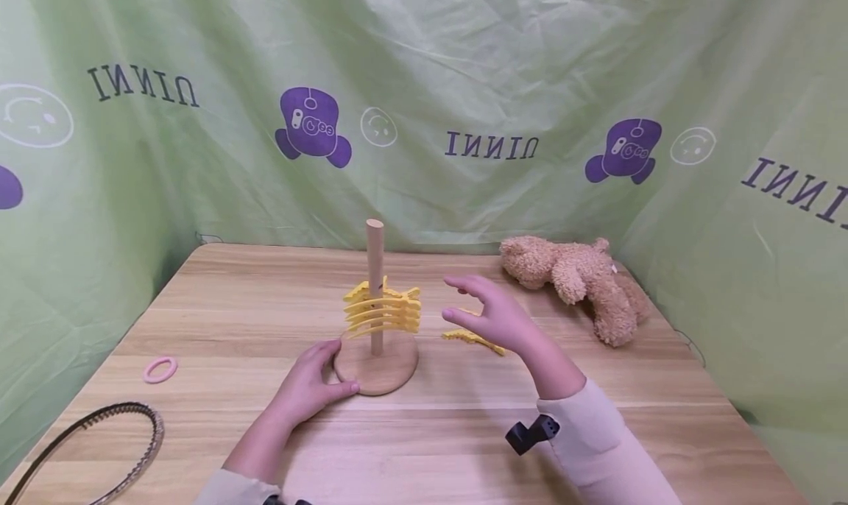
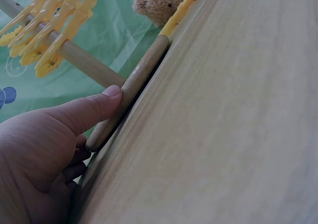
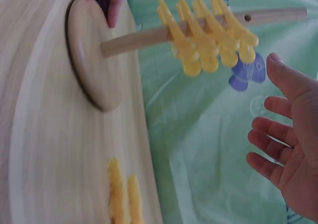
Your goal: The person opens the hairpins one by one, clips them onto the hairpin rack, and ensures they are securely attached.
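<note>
A wooden stand has a round base (image 1: 375, 375) and an upright post (image 1: 375, 251). Several yellow alligator hair clips (image 1: 392, 313) are clamped across the post, one above another. My left hand (image 1: 310, 384) grips the base's near left rim; in the left wrist view the thumb (image 2: 97, 110) presses on the rim. To the right of the post my right hand (image 1: 493, 315) hovers, fingers spread and holding nothing. Below that hand, more yellow clips (image 1: 473, 337) lie on the table, partly hidden in the head view; the right wrist view shows two of them (image 3: 117, 191).
A brown teddy bear (image 1: 576, 280) lies at the table's back right. On the left are a pink ring (image 1: 160, 369) and a dark toothed headband (image 1: 156, 431). Green printed cloth (image 1: 424, 196) hangs around the back and sides of the wooden table (image 1: 265, 291).
</note>
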`<action>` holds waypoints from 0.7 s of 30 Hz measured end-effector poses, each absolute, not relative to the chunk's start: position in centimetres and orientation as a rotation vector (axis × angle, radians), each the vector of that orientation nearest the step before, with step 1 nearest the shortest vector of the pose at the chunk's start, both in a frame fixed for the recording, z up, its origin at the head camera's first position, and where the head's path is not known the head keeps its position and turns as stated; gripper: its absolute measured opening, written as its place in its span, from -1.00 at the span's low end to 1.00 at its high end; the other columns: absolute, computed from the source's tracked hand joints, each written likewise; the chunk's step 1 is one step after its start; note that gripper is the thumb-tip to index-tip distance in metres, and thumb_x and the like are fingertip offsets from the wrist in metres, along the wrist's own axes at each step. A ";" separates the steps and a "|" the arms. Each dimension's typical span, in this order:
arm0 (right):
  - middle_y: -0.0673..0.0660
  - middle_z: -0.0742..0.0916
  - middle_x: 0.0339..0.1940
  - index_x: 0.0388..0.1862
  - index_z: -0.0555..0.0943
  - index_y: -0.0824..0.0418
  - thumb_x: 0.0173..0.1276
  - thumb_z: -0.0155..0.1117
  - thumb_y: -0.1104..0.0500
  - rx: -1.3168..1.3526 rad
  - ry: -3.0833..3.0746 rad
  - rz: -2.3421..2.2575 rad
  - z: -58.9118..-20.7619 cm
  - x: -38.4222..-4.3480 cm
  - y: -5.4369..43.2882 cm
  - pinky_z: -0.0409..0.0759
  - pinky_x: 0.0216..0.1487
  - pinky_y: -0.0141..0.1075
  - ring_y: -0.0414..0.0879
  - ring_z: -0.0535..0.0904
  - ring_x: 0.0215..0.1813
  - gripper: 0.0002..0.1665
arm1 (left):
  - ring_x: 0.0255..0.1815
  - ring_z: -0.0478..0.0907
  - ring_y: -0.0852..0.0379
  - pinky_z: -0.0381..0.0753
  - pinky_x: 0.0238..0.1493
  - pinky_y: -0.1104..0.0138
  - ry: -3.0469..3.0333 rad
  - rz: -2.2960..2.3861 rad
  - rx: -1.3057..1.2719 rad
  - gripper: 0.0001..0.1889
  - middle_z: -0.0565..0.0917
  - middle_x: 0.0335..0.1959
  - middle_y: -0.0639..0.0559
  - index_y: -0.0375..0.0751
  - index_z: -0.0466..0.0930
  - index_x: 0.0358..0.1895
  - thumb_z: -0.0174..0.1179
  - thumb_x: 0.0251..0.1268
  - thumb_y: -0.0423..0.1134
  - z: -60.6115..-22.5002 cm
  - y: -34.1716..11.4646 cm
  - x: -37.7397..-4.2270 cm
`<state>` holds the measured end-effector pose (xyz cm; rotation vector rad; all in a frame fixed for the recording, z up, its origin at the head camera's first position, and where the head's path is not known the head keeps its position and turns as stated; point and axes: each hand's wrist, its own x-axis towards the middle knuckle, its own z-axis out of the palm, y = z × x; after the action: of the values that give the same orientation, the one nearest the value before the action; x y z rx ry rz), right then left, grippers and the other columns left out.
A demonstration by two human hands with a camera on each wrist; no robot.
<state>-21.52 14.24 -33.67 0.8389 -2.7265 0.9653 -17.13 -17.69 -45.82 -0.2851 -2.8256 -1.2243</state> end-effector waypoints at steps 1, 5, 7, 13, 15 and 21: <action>0.24 0.60 0.29 0.35 0.48 0.21 0.32 0.36 0.02 0.822 -2.729 0.969 -34.0 -21.5 14.7 0.51 0.27 0.12 0.17 0.53 0.25 -0.34 | 0.43 0.25 -0.35 0.21 0.47 -0.16 -2.826 -1.224 -0.286 -0.03 0.39 0.37 -0.37 -0.48 0.32 0.36 0.51 -0.05 0.05 -45.8 -17.7 -17.1; 0.27 0.58 0.29 0.35 0.47 0.23 0.33 0.35 0.04 0.755 -2.743 1.007 -35.5 -21.6 16.5 0.50 0.27 0.15 0.20 0.52 0.26 -0.35 | 0.44 0.25 -0.35 0.21 0.47 -0.16 -2.833 -1.221 -0.281 -0.03 0.39 0.37 -0.37 -0.47 0.31 0.37 0.50 -0.05 0.06 -45.8 -17.7 -17.1; 0.29 0.58 0.29 0.35 0.47 0.24 0.33 0.35 0.03 0.709 -2.759 1.019 -36.4 -21.5 17.4 0.50 0.26 0.17 0.22 0.51 0.25 -0.34 | 0.44 0.24 -0.35 0.21 0.47 -0.16 -2.837 -1.222 -0.280 -0.03 0.38 0.38 -0.37 -0.47 0.31 0.37 0.50 -0.05 0.06 -45.7 -17.7 -17.1; 0.31 0.57 0.29 0.35 0.47 0.26 0.30 0.37 -0.01 0.580 -2.809 1.019 -39.1 -21.4 19.7 0.46 0.30 0.19 0.25 0.51 0.24 -0.30 | 0.44 0.24 -0.36 0.20 0.47 -0.17 -2.838 -1.228 -0.279 -0.03 0.38 0.38 -0.38 -0.48 0.31 0.37 0.50 -0.05 0.05 -45.7 -17.7 -17.1; 0.31 0.56 0.30 0.35 0.47 0.25 0.28 0.38 -0.01 0.541 -2.832 1.011 -39.8 -21.4 20.3 0.45 0.30 0.20 0.27 0.51 0.24 -0.29 | 0.44 0.24 -0.36 0.20 0.47 -0.17 -2.837 -1.225 -0.280 -0.03 0.38 0.38 -0.38 -0.48 0.31 0.37 0.50 -0.05 0.05 -45.7 -17.7 -17.1; 0.33 0.55 0.30 0.33 0.48 0.23 0.26 0.40 -0.04 0.465 -2.902 0.946 -41.8 -21.5 21.6 0.47 0.27 0.23 0.33 0.51 0.24 -0.28 | 0.44 0.23 -0.36 0.20 0.47 -0.17 -2.847 -1.226 -0.273 -0.03 0.37 0.38 -0.38 -0.48 0.31 0.37 0.50 -0.04 0.05 -45.7 -17.7 -17.1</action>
<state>-21.47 21.62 -41.76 0.4653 -2.9020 0.9457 -17.06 -17.69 -45.67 -0.2726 -2.8472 -1.2257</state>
